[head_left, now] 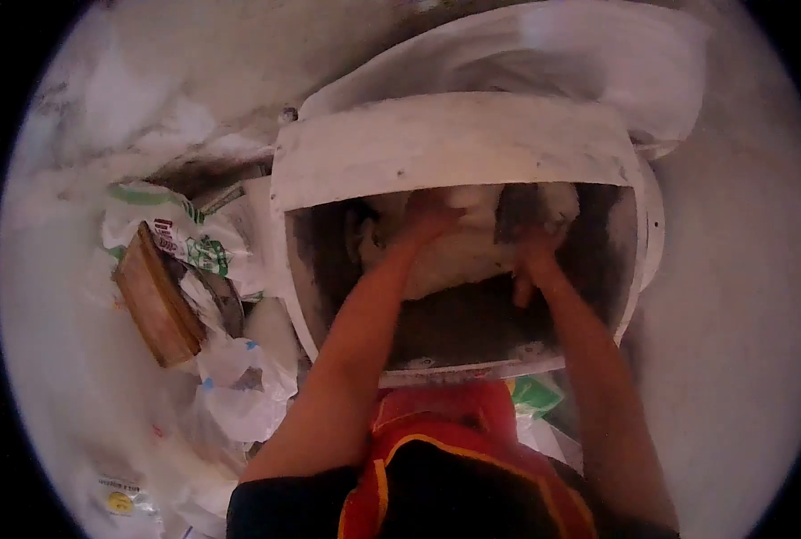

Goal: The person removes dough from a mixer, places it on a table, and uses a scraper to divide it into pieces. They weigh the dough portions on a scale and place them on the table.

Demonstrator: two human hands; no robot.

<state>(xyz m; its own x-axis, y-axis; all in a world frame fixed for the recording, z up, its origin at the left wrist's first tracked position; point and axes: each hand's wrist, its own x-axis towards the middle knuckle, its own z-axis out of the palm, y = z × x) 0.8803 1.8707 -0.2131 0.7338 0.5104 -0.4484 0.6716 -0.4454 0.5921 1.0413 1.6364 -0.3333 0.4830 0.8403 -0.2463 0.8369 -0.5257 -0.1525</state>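
Observation:
A large pale lump, which looks like dough (pixel 454 260), fills the upper part of a white machine's bowl (pixel 463 135), seen through its wide opening. Both my arms reach inside. My left hand (pixel 429 214) lies against the top of the dough, one digit stretched to the right; its other fingers are blurred in the shade. At the dough's right side, my right hand (pixel 537 250) grips its edge, with one digit pointing down. Just above that hand is a dark grey patch (pixel 519 207), too dim to make out.
Left of the machine lie a white and green printed bag (pixel 207 242), a brown wooden box or board (pixel 156 296) and crumpled plastic bags (pixel 248 386). A big white sack or cover (pixel 580 54) sits behind the bowl. A green packet (pixel 535 395) shows below the opening.

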